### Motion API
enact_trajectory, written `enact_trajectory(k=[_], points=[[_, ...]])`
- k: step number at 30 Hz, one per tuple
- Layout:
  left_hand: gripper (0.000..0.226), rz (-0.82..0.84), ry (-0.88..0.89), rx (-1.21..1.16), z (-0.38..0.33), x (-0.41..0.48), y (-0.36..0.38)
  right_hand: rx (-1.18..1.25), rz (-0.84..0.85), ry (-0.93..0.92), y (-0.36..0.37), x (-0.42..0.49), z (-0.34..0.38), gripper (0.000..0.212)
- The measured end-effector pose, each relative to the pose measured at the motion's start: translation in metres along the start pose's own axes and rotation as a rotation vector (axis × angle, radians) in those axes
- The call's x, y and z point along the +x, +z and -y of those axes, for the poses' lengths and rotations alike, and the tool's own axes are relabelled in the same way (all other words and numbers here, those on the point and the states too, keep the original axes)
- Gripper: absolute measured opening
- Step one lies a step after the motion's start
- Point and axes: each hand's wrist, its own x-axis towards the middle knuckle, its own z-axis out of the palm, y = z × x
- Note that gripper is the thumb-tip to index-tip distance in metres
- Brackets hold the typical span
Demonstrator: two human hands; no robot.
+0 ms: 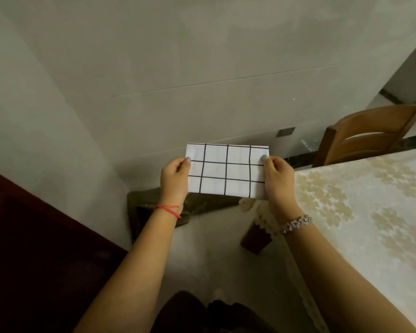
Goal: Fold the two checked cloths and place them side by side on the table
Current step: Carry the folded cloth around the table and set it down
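Holding steady in mid-air: the checked cloth (226, 170), folded to a flat rectangle, hangs just beside the table (370, 200) corner nearest the hands and is not resting on it. The left hand (174, 179) pinches its left edge, thumb on the face, and the right hand (277, 179) pinches the right edge likewise, probably to keep the layers square before set-down. One cloth shows; the second isn't visible. One chair (365, 135) stands at the far edge.

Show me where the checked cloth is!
Mid head view, the checked cloth is held up between the left hand and right hand, left of the table.
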Motion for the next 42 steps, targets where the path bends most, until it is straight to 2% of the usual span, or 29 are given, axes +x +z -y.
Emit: enact_trajectory(k=[7,24,34,42], points=[[0.028,0.096,-0.008,0.012,-0.011,0.065,0.038,0.011,-0.072,0.028,0.008,0.054,0.014,0.021],[0.022,0.562,0.063,0.070,-0.042,0.258,0.142,0.122,-0.520,0.113,0.052,0.191,0.041,0.016],[0.029,0.746,0.100,0.075,-0.057,0.298,0.231,0.124,-0.762,0.152,0.027,0.244,0.039,0.016],[0.027,0.882,0.106,0.068,-0.079,0.322,0.336,0.093,-0.905,0.156,-0.030,0.316,0.043,0.020]])
